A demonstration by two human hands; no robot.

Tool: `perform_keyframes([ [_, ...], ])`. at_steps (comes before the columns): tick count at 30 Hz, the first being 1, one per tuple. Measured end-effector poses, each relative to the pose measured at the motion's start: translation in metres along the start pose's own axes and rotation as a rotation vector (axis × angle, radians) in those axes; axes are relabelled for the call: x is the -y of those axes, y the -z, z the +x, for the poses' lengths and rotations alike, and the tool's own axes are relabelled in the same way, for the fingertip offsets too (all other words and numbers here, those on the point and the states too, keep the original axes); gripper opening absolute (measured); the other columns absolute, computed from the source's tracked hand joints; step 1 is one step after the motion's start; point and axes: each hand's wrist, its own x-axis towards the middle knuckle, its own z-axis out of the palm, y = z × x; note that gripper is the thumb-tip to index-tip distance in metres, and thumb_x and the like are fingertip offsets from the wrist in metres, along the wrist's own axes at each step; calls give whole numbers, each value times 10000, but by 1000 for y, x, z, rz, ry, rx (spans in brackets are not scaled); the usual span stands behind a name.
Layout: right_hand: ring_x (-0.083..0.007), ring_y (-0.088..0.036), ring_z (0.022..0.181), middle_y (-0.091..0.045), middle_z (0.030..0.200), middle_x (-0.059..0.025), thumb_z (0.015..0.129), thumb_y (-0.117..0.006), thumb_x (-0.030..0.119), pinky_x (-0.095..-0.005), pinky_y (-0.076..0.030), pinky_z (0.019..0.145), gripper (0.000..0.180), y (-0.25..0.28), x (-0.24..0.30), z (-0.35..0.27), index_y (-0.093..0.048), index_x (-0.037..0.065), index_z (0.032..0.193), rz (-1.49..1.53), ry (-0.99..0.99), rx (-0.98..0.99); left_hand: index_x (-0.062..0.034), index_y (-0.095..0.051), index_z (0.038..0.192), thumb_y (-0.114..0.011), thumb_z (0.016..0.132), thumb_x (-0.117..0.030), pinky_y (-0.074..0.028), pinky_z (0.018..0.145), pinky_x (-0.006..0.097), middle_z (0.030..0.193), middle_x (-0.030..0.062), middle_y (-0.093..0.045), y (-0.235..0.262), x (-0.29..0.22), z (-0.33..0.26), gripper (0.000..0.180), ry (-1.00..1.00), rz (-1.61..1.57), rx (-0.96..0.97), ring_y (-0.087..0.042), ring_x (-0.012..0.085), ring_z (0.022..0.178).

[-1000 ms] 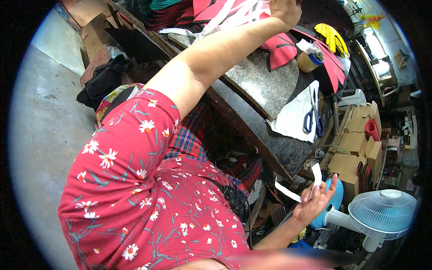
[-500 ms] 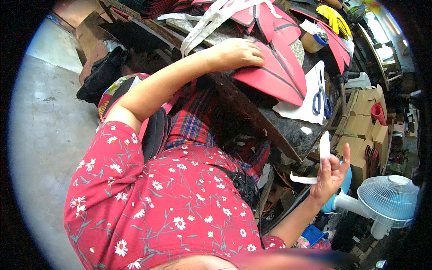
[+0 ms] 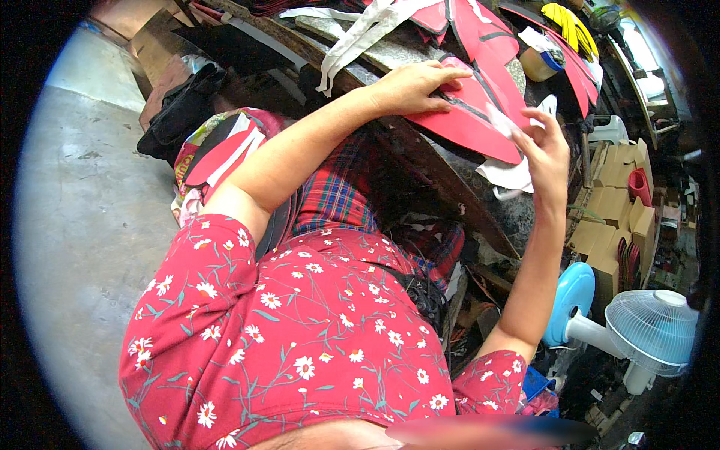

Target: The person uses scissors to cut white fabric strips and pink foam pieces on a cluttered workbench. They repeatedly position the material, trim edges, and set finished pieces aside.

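A red, flat, pointed-oval piece with black strips along it lies at the workbench edge. My left hand reaches over its near left part, thumb and fingers apart. My right hand is at the piece's right side, fingers bent around a thin white strip. The upper part of that strip lies over the red piece, and a loose curl hangs below the hand. Under the right hand a white sheet shows in part. More red pieces with black strips lie farther back.
Long white strips drape over the bench's far left. A tub with a blue rim and yellow pieces are at the far right. Cardboard boxes and a blue-and-white fan stand right of the bench.
My right hand has moved up and inward from beside the bench, bringing the white strip to the red piece. My left hand's fingers have spread. The scissors on the white sheet are now hidden.
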Motion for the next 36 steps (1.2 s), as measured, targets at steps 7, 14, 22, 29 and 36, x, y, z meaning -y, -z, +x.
perform_keyframes([
  [7,-104,-616,746,-654,816,-44,830,-673,-16,-228,-476,706,309,-37,-32,54,-572,38,1116,-97,-145,154,-112,-520,1358,-770,797,-181,-509,947,400,1146,123,-689,-4,-2,0,619,-52,-43,-75,-655,298,1056],
  [14,-98,-587,712,-612,788,-22,792,-608,-49,-217,-440,667,327,-29,-43,58,-568,38,1105,-59,-203,134,-79,-595,1218,-786,777,-169,-532,889,375,1092,133,-676,-3,-6,-1,488,-66,-58,-96,-671,283,998],
  [22,-72,-539,685,-579,772,17,784,-607,-47,-204,-390,632,366,-22,-47,61,-553,49,1133,-19,-215,188,-111,-614,1190,-794,759,-239,-527,886,384,1147,103,-648,-6,1,-1,484,-137,-6,-132,-645,282,1039],
  [29,-49,-542,675,-611,805,30,814,-637,-4,-174,-382,592,366,-13,-39,57,-558,71,1163,182,-282,202,-123,-589,1235,-797,754,-246,-534,882,366,1207,80,-619,-5,1,1,539,-105,-56,-113,-648,262,1033],
  [36,-64,-589,723,-633,820,17,827,-627,3,-176,-420,629,361,-11,-29,52,-566,64,1178,211,-290,232,-130,-576,1267,-806,739,-243,-537,881,357,1209,80,-622,-4,0,1,587,-92,-62,-134,-654,245,1023],
])
